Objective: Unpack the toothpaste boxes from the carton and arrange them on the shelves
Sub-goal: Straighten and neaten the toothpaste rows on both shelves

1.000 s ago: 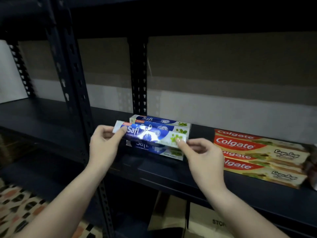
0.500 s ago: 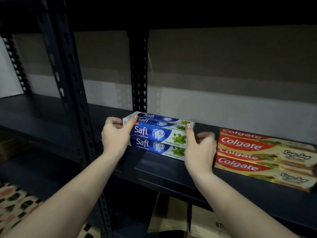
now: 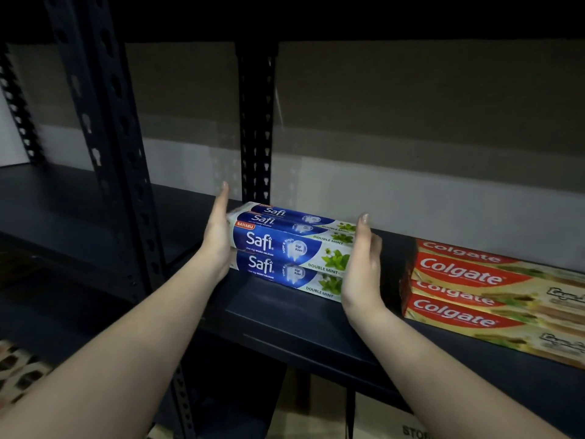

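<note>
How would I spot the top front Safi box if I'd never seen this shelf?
On the dark metal shelf, left of the red Colgate boxes, sits a blue-and-white Safi stack between the left hand and right hand. The top front Safi box alone carries a red BAHARU tag at its left corner.

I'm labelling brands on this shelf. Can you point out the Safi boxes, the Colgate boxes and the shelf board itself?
Safi boxes (image 3: 286,248): head view, front face of the upper front box.
Colgate boxes (image 3: 459,270): head view, red logo band of the upper front box.
Shelf board (image 3: 285,312): head view, bare dark surface in front of the Safi stack.
</note>
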